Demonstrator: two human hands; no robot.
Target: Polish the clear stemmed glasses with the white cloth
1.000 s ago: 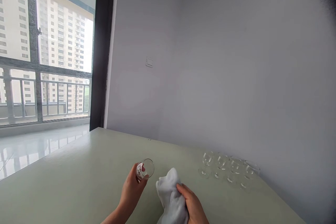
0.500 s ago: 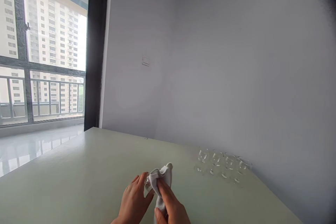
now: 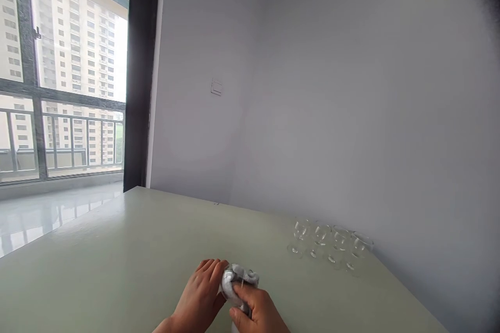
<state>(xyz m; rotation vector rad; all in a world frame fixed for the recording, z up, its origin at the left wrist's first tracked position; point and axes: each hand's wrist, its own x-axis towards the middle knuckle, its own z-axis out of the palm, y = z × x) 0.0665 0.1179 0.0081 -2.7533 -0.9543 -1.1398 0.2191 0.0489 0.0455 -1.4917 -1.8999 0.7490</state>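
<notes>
The white cloth (image 3: pixel 239 282) has been bunched over the glass (image 3: pixel 242 283), now mostly hidden; it is gripped by the curled fingers of the left hand (image 3: pixel 199 296) and right hand (image 3: pixel 260 313).

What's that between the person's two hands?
In the head view, a bunched white cloth, apparently wrapped around a small glass, sits between the left hand and right hand.

White cloth (image 3: pixel 250 277) bunched around a glass (image 3: pixel 228 282)
</notes>
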